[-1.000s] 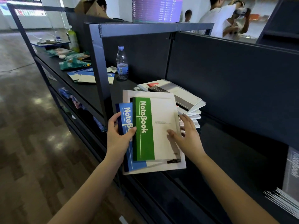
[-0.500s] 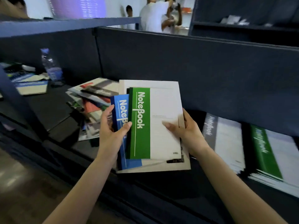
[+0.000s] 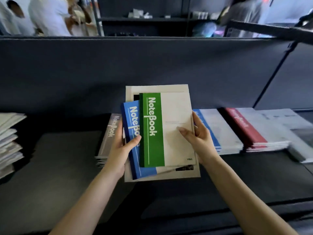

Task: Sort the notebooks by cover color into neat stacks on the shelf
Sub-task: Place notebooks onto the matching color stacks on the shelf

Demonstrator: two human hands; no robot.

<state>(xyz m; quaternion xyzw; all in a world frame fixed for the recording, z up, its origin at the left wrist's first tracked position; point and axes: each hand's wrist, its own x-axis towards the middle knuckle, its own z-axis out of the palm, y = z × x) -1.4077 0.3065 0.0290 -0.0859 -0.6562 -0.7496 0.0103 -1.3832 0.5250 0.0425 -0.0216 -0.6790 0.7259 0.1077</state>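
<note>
HOLD: left hand point(image 3: 122, 150) curled round the 9 o'clock edges, thumb pressing blue notebook point(image 3: 132, 126); right hand point(image 3: 198, 138) pinching the 3 o'clock edge, thumb flat on green notebook point(image 3: 152, 133) | WHY: probably fanned so the spine colours read | WHERE: green notebook topmost, between both thumbs, above the shelf point(image 3: 67, 158); grey stack point(image 3: 110, 133) at 9 o'clock, blue stack point(image 3: 218, 129) and red stack point(image 3: 245, 128) at 3 o'clock

The left hand point(image 3: 122, 150) and right hand point(image 3: 198, 139) are carrying the held notebooks point(image 3: 176, 129) rightward along the shelf point(image 3: 67, 158), leaving the unsorted pile point(image 3: 10, 141) at far left. A blue stack point(image 3: 220, 131) and a red stack point(image 3: 245, 128) are coming into view behind.
</note>
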